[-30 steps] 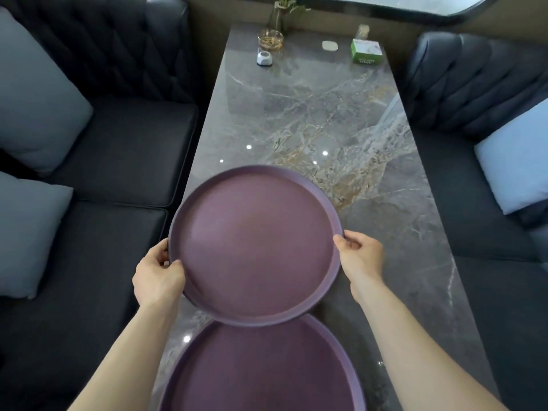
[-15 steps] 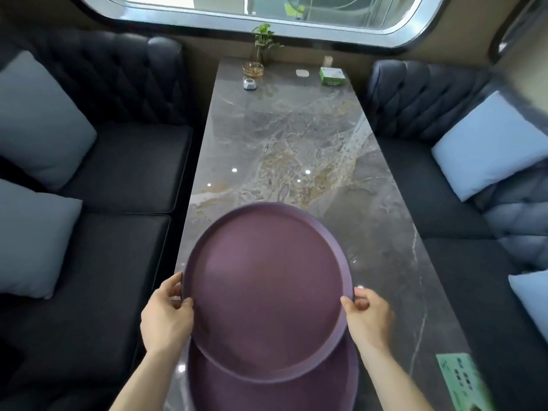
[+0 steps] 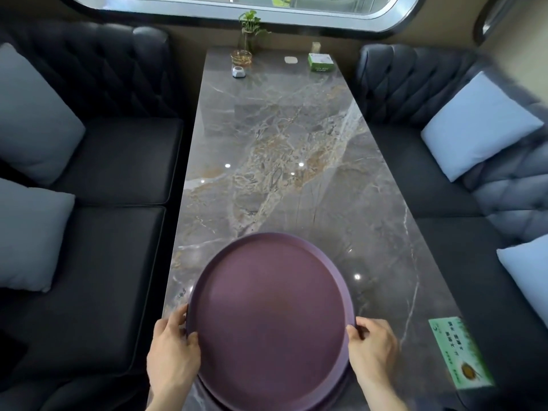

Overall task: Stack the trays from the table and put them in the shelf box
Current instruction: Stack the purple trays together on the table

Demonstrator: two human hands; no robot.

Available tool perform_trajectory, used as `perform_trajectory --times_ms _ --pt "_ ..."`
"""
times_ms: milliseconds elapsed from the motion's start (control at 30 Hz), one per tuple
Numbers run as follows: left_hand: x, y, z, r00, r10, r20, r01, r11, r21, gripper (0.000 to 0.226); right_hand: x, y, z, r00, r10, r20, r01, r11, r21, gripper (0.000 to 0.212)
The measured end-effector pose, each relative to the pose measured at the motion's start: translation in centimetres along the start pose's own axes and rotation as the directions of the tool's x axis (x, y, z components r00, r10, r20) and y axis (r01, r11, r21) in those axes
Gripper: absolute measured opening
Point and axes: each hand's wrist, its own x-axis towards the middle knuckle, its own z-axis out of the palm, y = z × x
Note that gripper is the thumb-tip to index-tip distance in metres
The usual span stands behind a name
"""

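A round purple tray [image 3: 271, 315] lies at the near end of the grey marble table [image 3: 284, 149], almost exactly over a second purple tray whose rim [image 3: 345, 378] peeks out at the lower right. My left hand [image 3: 172, 354] grips the top tray's left rim, thumb on top. On the opposite rim, my right hand [image 3: 375, 348] holds on the same way. No shelf box is in view.
Dark padded benches with pale cushions [image 3: 480, 126] flank the table on both sides. At the far end stand a small plant [image 3: 252, 28], a glass dish [image 3: 240, 57], a white gadget [image 3: 238, 72] and a green box [image 3: 320, 62]. A green card [image 3: 459, 351] lies near right.
Both hands have brought the top tray toward me and down over the nearer tray, from overlapping its far edge to almost covering it. The view has also tilted up, showing the window.
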Motion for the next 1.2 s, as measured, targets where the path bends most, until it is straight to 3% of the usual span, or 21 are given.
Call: perform_trajectory --times_ms 433,1200 --pt "-0.54 0.0 -0.04 1.0 0.006 0.01 -0.007 0.998 0.061 0.055 -0.47 0.91 -0.03 0.997 0.041 0.061 -0.043 0.999 0.024 0.002" --pt "-0.33 -0.32 0.02 0.999 0.016 0.035 -0.021 0.989 0.144 0.059 -0.8 0.88 -0.12 0.997 0.042 0.066 -0.039 0.998 -0.055 0.004"
